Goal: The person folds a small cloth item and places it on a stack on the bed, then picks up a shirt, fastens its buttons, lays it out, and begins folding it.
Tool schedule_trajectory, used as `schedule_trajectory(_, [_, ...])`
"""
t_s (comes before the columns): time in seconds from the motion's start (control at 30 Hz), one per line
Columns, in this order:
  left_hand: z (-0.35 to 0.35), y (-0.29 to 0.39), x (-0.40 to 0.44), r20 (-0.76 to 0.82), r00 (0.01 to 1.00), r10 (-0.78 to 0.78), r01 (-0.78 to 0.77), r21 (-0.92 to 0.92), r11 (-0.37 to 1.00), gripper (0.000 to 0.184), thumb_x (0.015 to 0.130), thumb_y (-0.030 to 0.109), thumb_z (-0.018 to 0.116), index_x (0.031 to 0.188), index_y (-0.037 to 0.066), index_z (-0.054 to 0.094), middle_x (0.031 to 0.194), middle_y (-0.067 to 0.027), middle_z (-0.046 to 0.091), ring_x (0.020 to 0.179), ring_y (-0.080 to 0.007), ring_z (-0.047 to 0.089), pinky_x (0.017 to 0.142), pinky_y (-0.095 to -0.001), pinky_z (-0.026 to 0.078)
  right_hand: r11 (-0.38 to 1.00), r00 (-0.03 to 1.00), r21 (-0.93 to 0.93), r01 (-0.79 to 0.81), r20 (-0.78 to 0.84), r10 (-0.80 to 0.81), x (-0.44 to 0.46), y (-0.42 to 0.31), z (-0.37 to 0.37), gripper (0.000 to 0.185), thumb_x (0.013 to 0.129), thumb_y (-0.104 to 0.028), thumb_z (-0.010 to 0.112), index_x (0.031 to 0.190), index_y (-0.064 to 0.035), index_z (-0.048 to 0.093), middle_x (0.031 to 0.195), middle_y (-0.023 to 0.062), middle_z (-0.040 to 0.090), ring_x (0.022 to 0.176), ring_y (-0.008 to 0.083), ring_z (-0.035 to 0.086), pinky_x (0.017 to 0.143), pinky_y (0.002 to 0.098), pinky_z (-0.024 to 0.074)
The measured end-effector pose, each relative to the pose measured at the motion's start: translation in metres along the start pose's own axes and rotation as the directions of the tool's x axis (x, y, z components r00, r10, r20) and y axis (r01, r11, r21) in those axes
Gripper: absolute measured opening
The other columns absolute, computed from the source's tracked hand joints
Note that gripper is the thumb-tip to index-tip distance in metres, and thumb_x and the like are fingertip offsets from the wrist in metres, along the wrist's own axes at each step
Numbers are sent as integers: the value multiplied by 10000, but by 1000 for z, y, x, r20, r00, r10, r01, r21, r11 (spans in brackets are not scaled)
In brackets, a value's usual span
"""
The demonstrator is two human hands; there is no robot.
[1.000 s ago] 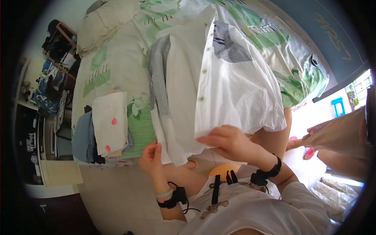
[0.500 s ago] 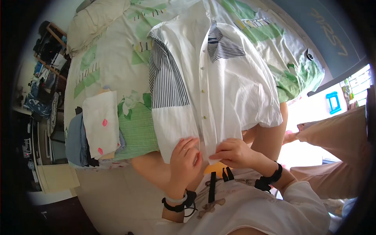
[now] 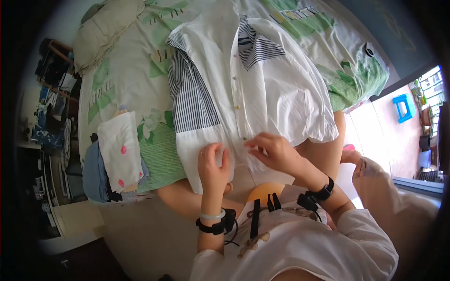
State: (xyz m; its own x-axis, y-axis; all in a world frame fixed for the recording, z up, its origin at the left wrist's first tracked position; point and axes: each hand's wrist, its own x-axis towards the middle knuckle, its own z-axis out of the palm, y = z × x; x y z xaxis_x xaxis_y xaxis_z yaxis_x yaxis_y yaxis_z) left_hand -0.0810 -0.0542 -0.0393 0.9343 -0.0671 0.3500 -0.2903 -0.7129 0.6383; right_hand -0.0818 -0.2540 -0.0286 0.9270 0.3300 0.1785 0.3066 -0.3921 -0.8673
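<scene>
White button-front shirt with navy-striped panels (image 3: pixel 286 98) is spread on green-and-white printed bedding (image 3: pixel 124 93), presumably so both front edges can be reached. Folded pink-spotted white cloth (image 3: pixel 116 157) is kept clear, leftward. Left hand (image 3: pixel 214 166) is half open, nothing visibly pinched. Right hand (image 3: pixel 272 151) is loosely curled beside buttons; hold can't be told. Right-side floor is partly blocked by another person's beige-clad leg (image 3: pixel 380 189).

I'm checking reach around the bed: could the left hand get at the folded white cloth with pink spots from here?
Probably yes: the folded white cloth lies uncovered on the left hand's side, with only low shirt fabric and bedding between them.
</scene>
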Motion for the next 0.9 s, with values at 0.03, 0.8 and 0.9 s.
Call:
schedule_trajectory(0.03, [5, -1, 3, -21, 1000, -5, 6, 8, 1000, 247, 752, 113, 690, 945, 31, 560, 883, -123, 581, 807, -309, 555, 695, -387, 462, 999, 998, -41, 10, -59, -12, 8, 4, 1, 180, 782, -119, 670, 953, -71, 646, 823, 90, 607, 669, 225, 615, 589, 320, 493])
schedule_trajectory(0.8, [-8, -29, 17, 244, 926, -288, 349, -267, 898, 80, 726, 9, 679, 776, -13, 620, 821, -31, 581, 695, -109, 500, 631, -234, 420, 996, 997, 84, 10, -81, -4, 26, 39, 3, 114, 736, -24, 677, 848, -33, 665, 763, 62, 610, 606, 171, 572, 536, 279, 446])
schedule_trajectory(0.9, [-12, -36, 15, 296, 892, -343, 449, -484, 751, 84, 745, -8, 678, 800, -22, 616, 822, -10, 567, 703, -75, 470, 640, -206, 397, 997, 986, 66, -26, -166, 36, 22, 36, 11, 108, 738, -21, 661, 844, -41, 654, 783, 67, 606, 623, 193, 589, 547, 295, 465])
